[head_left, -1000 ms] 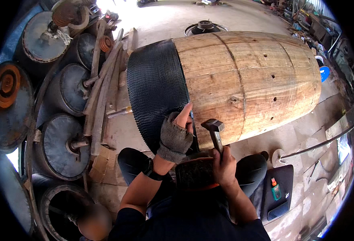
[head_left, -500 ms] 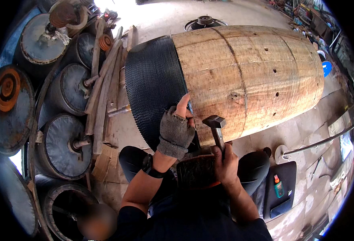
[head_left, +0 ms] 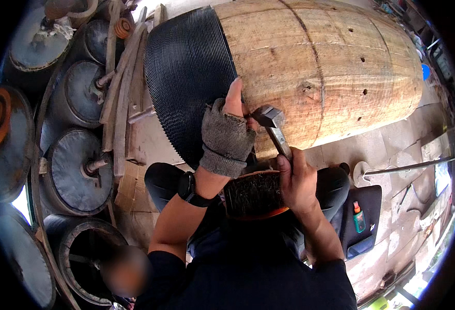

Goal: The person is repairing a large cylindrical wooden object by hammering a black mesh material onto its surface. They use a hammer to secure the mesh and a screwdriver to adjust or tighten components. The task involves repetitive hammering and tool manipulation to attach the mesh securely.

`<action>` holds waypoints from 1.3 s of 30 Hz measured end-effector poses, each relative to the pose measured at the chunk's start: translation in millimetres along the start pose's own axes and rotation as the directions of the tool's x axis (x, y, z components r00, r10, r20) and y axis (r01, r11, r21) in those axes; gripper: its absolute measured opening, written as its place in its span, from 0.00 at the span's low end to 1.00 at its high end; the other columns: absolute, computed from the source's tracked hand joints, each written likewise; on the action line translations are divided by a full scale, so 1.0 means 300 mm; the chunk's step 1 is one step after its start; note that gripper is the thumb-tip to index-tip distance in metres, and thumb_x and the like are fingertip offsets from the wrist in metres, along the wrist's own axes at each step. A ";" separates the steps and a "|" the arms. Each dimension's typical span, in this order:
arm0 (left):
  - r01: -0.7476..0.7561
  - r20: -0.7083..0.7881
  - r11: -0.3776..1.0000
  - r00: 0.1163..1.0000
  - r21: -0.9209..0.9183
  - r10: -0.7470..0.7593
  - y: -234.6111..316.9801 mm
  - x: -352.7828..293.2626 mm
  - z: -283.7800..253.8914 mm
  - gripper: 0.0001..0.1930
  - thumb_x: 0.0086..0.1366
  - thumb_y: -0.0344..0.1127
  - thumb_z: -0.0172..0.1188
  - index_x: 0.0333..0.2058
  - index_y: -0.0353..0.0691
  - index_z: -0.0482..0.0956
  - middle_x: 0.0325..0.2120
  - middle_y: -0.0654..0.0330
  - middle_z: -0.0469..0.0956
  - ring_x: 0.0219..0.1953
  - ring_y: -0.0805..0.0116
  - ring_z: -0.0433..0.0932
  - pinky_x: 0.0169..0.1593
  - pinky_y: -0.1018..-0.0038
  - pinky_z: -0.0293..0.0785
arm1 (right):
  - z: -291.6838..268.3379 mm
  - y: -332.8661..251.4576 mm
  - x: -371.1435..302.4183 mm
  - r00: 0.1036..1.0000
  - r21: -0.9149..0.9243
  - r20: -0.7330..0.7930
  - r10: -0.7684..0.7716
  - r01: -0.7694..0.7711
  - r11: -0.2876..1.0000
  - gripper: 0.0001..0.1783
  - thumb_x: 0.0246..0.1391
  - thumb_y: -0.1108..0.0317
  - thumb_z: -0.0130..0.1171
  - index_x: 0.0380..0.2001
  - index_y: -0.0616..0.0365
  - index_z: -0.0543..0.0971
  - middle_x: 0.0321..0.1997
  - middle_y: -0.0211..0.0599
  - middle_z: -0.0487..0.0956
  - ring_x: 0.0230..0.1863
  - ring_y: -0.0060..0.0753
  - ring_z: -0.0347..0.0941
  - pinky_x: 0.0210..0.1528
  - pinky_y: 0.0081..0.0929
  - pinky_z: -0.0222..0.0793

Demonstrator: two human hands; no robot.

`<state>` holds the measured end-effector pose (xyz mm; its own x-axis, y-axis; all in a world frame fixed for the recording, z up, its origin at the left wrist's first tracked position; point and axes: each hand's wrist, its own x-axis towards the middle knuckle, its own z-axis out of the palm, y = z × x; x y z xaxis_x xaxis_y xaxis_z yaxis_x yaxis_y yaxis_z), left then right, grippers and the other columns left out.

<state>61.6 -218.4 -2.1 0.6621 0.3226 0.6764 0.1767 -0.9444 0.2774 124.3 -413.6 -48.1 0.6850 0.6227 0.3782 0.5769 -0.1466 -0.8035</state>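
A large wooden drum [head_left: 330, 72] lies on its side before me, its left end wrapped in a black ridged covering [head_left: 186, 72] with a toothed edge. My left hand [head_left: 227, 132], in a grey fingerless glove, rests at the covering's right edge, where it meets bare wood. One finger stretches along that edge while the other fingers curl; what they pinch, if anything, is hidden. My right hand [head_left: 301, 181] grips a hammer [head_left: 270, 118] by its handle, the head close beside my left fingertips. Between my knees sits an orange-rimmed container [head_left: 258, 216] of dark, thin pieces.
Several drums with grey ends [head_left: 78, 170] line the left side, near long wooden planks [head_left: 126, 93]. At right, a dark pad [head_left: 369, 206] carries a green bottle [head_left: 359, 219] and a phone [head_left: 360, 248]. A metal bar [head_left: 408, 168] extends beyond it.
The hammer head has come up and left, closer to my left fingertips. My view has shifted, so the drum appears higher. My left hand stays at the covering's edge.
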 end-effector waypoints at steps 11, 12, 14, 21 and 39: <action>0.056 0.014 0.998 0.998 -0.034 -0.056 0.015 0.006 0.005 0.41 0.55 0.27 0.63 0.68 0.30 0.58 0.28 0.50 0.75 0.33 0.49 0.76 0.39 0.54 0.71 | -0.006 -0.030 0.004 1.000 -0.092 0.000 -0.012 0.012 0.996 0.12 0.63 0.66 0.60 0.44 0.60 0.72 0.26 0.54 0.79 0.26 0.62 0.78 0.27 0.49 0.73; 0.059 0.018 0.997 0.998 -0.047 -0.058 0.017 0.005 0.001 0.41 0.55 0.27 0.63 0.68 0.30 0.58 0.29 0.49 0.75 0.33 0.48 0.76 0.40 0.54 0.71 | -0.001 -0.028 0.007 1.000 -0.114 0.011 0.005 -0.004 0.994 0.12 0.63 0.67 0.60 0.44 0.60 0.72 0.26 0.54 0.79 0.26 0.62 0.77 0.27 0.49 0.73; 0.050 0.013 0.998 0.999 -0.032 -0.050 0.015 -0.002 0.004 0.43 0.54 0.27 0.65 0.68 0.31 0.58 0.29 0.52 0.76 0.32 0.51 0.77 0.39 0.56 0.72 | 0.010 -0.021 0.017 0.999 -0.157 0.033 0.040 -0.034 0.987 0.12 0.63 0.67 0.60 0.45 0.60 0.71 0.26 0.54 0.78 0.26 0.62 0.77 0.26 0.49 0.73; 0.074 0.024 0.997 0.997 0.008 -0.074 0.010 -0.004 0.009 0.46 0.52 0.27 0.69 0.70 0.34 0.57 0.29 0.57 0.78 0.31 0.59 0.78 0.37 0.61 0.75 | 0.000 -0.030 0.008 0.999 -0.099 0.034 0.020 -0.017 0.995 0.11 0.63 0.68 0.60 0.44 0.60 0.72 0.27 0.55 0.79 0.27 0.63 0.78 0.27 0.49 0.73; 0.115 0.043 0.993 0.993 -0.035 -0.113 0.032 -0.001 -0.001 0.46 0.52 0.26 0.66 0.69 0.31 0.56 0.25 0.55 0.76 0.29 0.56 0.77 0.35 0.60 0.74 | 0.011 -0.019 -0.013 0.997 -0.058 0.026 0.079 -0.077 0.995 0.12 0.64 0.68 0.58 0.45 0.62 0.72 0.26 0.55 0.78 0.28 0.64 0.78 0.30 0.50 0.73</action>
<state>62.8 -227.5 0.7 0.6682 0.4245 0.6110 0.2258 -0.8982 0.3771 116.9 -412.7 -46.4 0.7166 0.6290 0.3014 0.5468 -0.2385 -0.8026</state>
